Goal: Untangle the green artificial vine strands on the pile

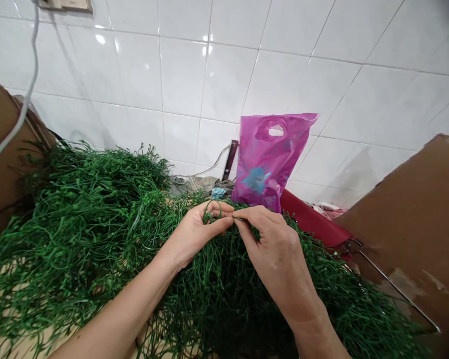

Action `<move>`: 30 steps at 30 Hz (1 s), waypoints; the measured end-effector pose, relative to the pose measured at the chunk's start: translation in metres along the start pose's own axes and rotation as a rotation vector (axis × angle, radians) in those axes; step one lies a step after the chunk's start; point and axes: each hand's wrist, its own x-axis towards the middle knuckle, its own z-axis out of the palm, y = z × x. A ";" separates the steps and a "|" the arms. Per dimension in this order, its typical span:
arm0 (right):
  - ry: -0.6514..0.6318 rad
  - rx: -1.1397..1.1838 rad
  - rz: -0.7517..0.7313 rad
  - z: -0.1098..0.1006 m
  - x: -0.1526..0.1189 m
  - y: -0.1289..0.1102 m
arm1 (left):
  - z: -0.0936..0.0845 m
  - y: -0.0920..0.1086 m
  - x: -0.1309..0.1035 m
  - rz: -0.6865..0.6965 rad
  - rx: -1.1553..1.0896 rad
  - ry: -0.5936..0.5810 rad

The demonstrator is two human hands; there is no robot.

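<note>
My left hand (205,224) is closed in a pinch on a thin green plant stem (206,217), part of which loops above the palm. Fingertip to fingertip with it, my right hand (271,239) pinches what looks like the end of the same stem. Both hands are held just above a large heap of thin green stems (108,199), plastic-looking, with small buds at their tips. The heap spreads beneath both forearms and off to either side. Exactly how the stem runs between the fingertips is too small to make out.
Behind my hands a purple plastic bag (273,159) stands against the white tiled wall (183,75). A red item (314,222) lies to its right. Brown cardboard (415,214) rises at the right, more cardboard (7,149) at the left. A white cable (32,85) hangs at the left.
</note>
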 end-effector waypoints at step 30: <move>-0.053 0.112 -0.022 0.002 0.002 0.003 | -0.002 0.006 -0.001 0.052 0.222 -0.097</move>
